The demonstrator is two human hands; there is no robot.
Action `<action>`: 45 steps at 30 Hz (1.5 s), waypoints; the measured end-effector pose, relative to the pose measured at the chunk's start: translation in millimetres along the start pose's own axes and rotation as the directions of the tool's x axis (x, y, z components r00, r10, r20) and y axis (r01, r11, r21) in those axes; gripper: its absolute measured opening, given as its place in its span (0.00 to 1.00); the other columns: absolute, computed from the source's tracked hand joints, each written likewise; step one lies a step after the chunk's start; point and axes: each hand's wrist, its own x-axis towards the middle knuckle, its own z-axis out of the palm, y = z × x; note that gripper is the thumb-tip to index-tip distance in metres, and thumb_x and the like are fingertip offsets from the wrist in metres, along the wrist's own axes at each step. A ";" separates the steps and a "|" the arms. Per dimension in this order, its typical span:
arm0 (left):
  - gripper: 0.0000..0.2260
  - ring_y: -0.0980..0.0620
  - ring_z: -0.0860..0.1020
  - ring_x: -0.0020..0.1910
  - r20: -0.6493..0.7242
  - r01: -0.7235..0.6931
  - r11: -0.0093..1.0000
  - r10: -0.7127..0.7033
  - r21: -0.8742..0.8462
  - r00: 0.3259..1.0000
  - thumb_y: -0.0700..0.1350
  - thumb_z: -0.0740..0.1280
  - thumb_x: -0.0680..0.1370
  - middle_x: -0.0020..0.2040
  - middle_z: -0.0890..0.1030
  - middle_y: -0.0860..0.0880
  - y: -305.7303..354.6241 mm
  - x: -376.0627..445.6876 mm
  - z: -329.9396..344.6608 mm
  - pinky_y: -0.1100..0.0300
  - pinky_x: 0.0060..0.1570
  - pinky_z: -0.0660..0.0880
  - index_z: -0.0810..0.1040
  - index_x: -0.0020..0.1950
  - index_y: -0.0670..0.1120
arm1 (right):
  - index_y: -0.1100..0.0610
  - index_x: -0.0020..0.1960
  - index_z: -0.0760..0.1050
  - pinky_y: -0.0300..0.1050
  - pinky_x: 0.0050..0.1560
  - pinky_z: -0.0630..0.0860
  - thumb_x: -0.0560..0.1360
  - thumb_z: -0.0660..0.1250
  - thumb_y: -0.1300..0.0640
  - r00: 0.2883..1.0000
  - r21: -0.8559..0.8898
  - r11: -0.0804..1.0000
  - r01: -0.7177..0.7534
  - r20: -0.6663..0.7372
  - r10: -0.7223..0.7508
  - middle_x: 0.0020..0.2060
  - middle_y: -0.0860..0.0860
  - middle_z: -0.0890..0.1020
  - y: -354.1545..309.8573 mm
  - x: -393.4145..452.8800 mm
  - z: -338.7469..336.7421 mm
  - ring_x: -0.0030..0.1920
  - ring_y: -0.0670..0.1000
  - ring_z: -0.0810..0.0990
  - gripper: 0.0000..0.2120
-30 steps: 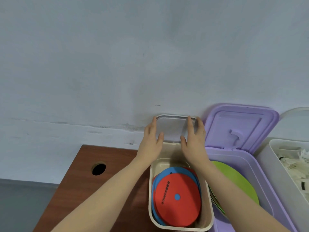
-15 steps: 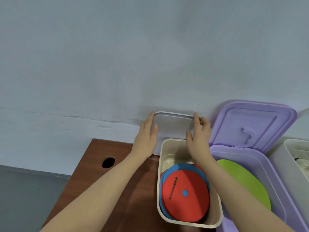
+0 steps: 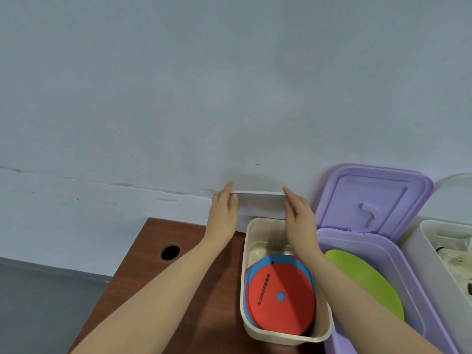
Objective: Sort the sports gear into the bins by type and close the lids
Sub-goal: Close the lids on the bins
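At the left of the frame a grey floor (image 3: 38,302) is seen below a pale blue wall (image 3: 178,85), and a brown table (image 3: 143,264) with a round hole (image 3: 170,252) runs in from lower centre. Just right of it, the left hand (image 3: 222,213) and the right hand (image 3: 298,215) are laid with straight, close-set fingers against the two side edges of the lid (image 3: 260,204), which is held between flat palms near the wall, above the far end of the beige bin (image 3: 249,251); nothing is curled round it. Held only by side pressure, the lid could likely slip and drop onto the red disc (image 3: 281,297) and blue discs (image 3: 258,267) lying in the bin, or be set down skewed so that one edge fails to seat on the rim. The right forearm crosses the bin's right wall, so a nudge against it could be caused on lowering. Further right the purple bin (image 3: 408,264) stands with its lid (image 3: 373,198) raised and a green disc (image 3: 365,279) inside, and at the right edge a white bin (image 3: 429,251) holds pale items too blurred to name; both are judged not yet closed.
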 end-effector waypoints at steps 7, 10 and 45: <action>0.15 0.53 0.72 0.60 -0.107 -0.026 0.999 0.028 0.020 0.994 0.46 0.56 0.82 0.63 0.73 0.47 -2.4 15.0 1.9 0.74 0.53 0.61 0.72 0.67 0.48 | 0.55 0.59 0.78 0.34 0.59 0.67 0.78 0.62 0.59 0.993 0.113 0.991 -0.077 -0.081 0.086 0.56 0.49 0.80 -6.8 12.5 -6.0 0.56 0.46 0.77 0.12; 0.15 0.53 0.74 0.59 -0.174 -0.035 0.998 0.043 0.051 0.984 0.47 0.56 0.82 0.62 0.74 0.50 3.4 18.6 3.0 0.69 0.52 0.64 0.73 0.66 0.49 | 0.56 0.58 0.79 0.34 0.59 0.67 0.78 0.63 0.60 0.990 0.121 0.991 -0.059 -0.123 0.074 0.55 0.50 0.81 -10.3 18.1 -6.8 0.55 0.45 0.77 0.11; 0.12 0.50 0.69 0.68 0.199 -0.405 0.867 0.360 0.291 0.912 0.40 0.65 0.78 0.65 0.75 0.45 -36.9 -181.9 -2.2 0.69 0.66 0.58 0.78 0.60 0.41 | 0.62 0.53 0.79 0.29 0.66 0.60 0.74 0.63 0.61 0.953 -0.203 0.941 0.269 0.195 -0.230 0.57 0.51 0.77 32.9 -182.7 -101.2 0.65 0.48 0.69 0.11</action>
